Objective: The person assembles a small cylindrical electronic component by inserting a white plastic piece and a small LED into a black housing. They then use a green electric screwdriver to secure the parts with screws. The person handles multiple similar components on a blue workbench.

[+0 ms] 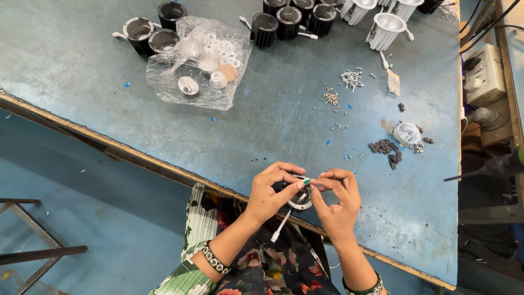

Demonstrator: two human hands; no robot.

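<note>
My left hand [271, 191] and my right hand [338, 199] meet at the near edge of the blue worktable [109, 104]. Between them they hold a small round light housing [299, 203] with a pale ring rim. Fingertips of both hands pinch at its top, where a small white and green part shows. A thin white wire with a plug [280, 226] hangs down from the housing over my lap.
A clear plastic bag of small white parts [199, 63] lies at the back. Black finned housings [284, 22] and white housings [385, 30] stand along the far edge. Loose screws [352, 79], black rings [385, 147] and a socket box [483, 74] lie to the right.
</note>
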